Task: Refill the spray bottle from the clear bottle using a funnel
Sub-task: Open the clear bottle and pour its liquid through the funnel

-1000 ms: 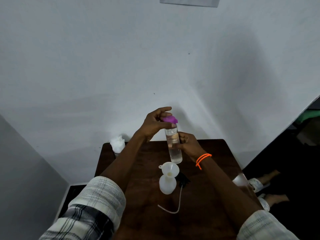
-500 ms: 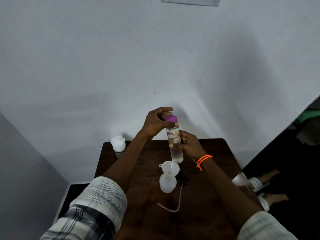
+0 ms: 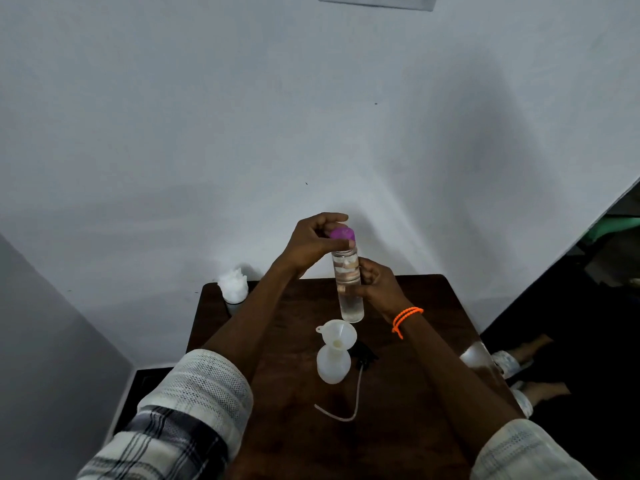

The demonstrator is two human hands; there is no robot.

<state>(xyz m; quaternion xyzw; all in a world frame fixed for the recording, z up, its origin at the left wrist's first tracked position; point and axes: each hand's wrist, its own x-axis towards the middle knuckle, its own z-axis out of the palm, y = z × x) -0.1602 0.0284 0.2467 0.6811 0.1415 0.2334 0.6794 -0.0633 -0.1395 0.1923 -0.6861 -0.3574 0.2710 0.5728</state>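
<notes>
**Q:** Spray bottle (image 3: 333,366), white and uncapped: where does it stand?

**A:** Upright on the dark wooden table (image 3: 415,427), near the middle. A white funnel (image 3: 337,333) sits in its neck, with its mouth facing up. The black spray head (image 3: 363,353) lies on the table just to the right of the bottle, and its thin white dip tube (image 3: 349,407) curls toward the near edge.

**Q:** And the clear bottle (image 3: 348,285)?

**A:** It is held upright in the air, above and just behind the funnel, and holds clear liquid. Its purple cap (image 3: 342,233) is on top.

**Q:** How do the hands grip?

**A:** The right hand (image 3: 379,287), with an orange wrist band (image 3: 405,318), is wrapped around the middle of the clear bottle from the right side. The left hand (image 3: 311,245) is closed on the purple cap from the left, with fingers over its top and thumb at its front. Whether the cap is loose or tight cannot be told.

**Q:** What else is on the table?

**A:** A small cup holding crumpled white material (image 3: 233,289) stands at the far left corner. A pale rounded object (image 3: 476,355) sits at the right edge, too blurred to identify. A plain white wall (image 3: 207,133) rises behind.
</notes>
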